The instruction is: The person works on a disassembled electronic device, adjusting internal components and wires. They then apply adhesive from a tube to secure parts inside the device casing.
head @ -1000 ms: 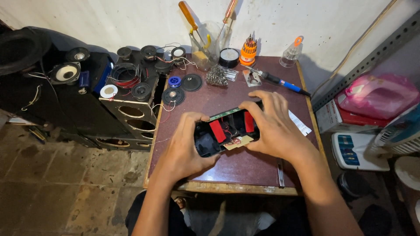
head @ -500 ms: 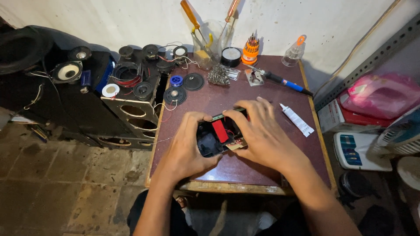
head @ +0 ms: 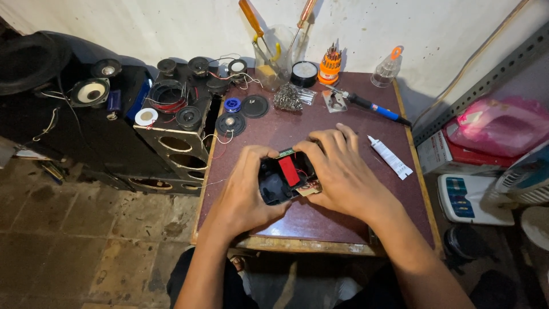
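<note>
Both hands grip a small black device with its shell off, showing a red part and a bit of circuit board, just above the brown table. My left hand wraps the device's left end, fingers curled over its top. Over the right end lies my right hand, its thumb under the board's edge. Much of the device is hidden by my fingers.
A white glue tube lies right of my hands. A blue-handled soldering iron, a screwdriver-bit holder, a clear jar of tools and a bottle stand at the back. Speaker cabinets and loose drivers crowd the left edge.
The hands have closed inward over the device, hiding more of it and turning it. The right hand's shift has uncovered the white glue tube.
</note>
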